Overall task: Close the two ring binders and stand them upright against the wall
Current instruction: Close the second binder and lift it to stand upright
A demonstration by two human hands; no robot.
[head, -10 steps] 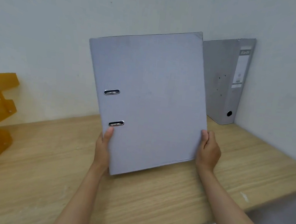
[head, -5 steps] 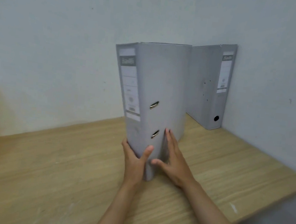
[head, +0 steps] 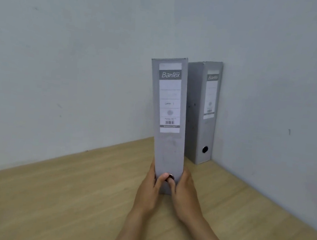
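A closed grey ring binder [head: 168,140] stands upright on the wooden desk [head: 67,198], its labelled spine facing me. My left hand [head: 149,189] grips its lower left side, with the thumb across the spine by the finger hole. My right hand [head: 184,195] grips its lower right side. A second closed grey ring binder [head: 203,114] stands upright behind and to the right, in the corner against the walls. A narrow gap separates the two binders.
Pale walls [head: 71,62] meet in a corner behind the binders. The desk's right edge [head: 315,236] runs close to the right wall.
The held binder has turned from cover-facing to spine-facing and now stands upright nearer the corner binder. Both hands shifted to its lower sides. The view moved right; the yellow rack is gone.
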